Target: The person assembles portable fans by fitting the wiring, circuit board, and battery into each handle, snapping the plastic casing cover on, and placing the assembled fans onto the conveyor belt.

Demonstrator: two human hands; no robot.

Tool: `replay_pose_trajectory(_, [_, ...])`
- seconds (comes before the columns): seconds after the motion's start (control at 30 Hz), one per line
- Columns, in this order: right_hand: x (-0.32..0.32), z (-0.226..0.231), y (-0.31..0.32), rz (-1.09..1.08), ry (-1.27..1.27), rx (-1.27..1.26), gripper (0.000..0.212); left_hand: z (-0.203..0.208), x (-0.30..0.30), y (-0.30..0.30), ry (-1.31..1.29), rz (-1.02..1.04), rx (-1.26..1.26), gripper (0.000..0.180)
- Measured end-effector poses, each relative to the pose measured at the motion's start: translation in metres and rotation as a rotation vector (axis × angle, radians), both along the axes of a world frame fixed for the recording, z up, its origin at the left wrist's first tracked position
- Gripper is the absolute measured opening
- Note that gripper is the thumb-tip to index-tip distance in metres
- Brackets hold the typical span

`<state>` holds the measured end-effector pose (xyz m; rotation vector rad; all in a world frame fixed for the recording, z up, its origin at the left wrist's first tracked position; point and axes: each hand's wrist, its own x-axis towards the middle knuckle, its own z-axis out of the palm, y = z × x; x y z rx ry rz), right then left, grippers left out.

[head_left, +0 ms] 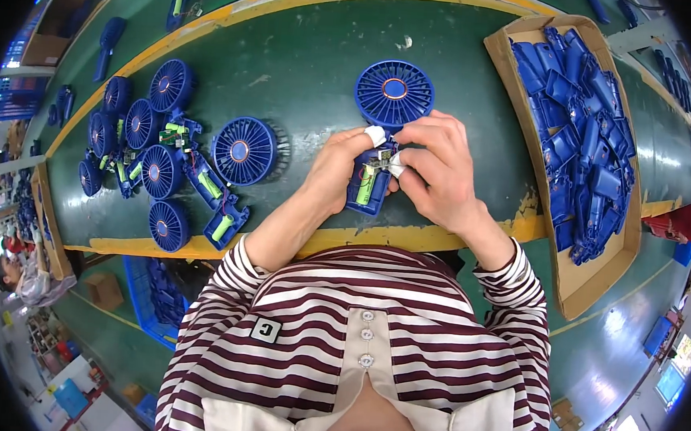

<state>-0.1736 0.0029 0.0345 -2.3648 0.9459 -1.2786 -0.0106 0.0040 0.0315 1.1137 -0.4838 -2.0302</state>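
In front of me lies a blue handheld fan (394, 92), its round grille pointing away and its handle uncovered toward me. Inside the handle are a green battery (365, 186) and a small circuit board (379, 160). My left hand (334, 165) is closed on the handle's left side, its thumb in a white cover pressing near the neck. From the right, my right hand (443, 173) grips the handle beside the board, fingers bent and thumb also covered in white. My fingers partly hide the board and its wires.
Several blue fans (160, 172) with exposed batteries and wires lie to the left; one fan (243, 151) sits closer to my left hand. On the right a cardboard box (577, 284) holds many blue plastic handle covers (579, 136). A yellow edge (424, 239) borders the green table (308, 69).
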Motion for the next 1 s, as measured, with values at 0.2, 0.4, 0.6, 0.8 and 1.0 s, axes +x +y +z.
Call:
replay_pose_trajectory(0.2, [-0.001,-0.001,0.002,0.040,0.103,-0.072,0.019,0.002,-0.005,0.002,-0.096,0.111,-0.018,0.021])
replay_pose_trajectory(0.4, [0.000,0.000,-0.001,0.004,0.154,-0.064,0.016,-0.001,-0.009,0.002,-0.124,0.158,-0.023,0.020])
replay_pose_trajectory(0.6, [0.003,0.004,-0.004,-0.059,0.001,0.120,0.017,0.003,-0.004,-0.003,-0.084,0.120,0.082,0.025])
replay_pose_trajectory(0.8, [0.001,0.014,-0.011,-0.005,0.005,0.307,0.012,0.023,-0.001,-0.005,0.037,0.062,0.069,0.027])
replay_pose_trajectory(1.0, [0.001,0.021,-0.012,0.023,0.063,0.327,0.014,0.018,0.000,-0.005,0.022,0.143,0.091,0.023])
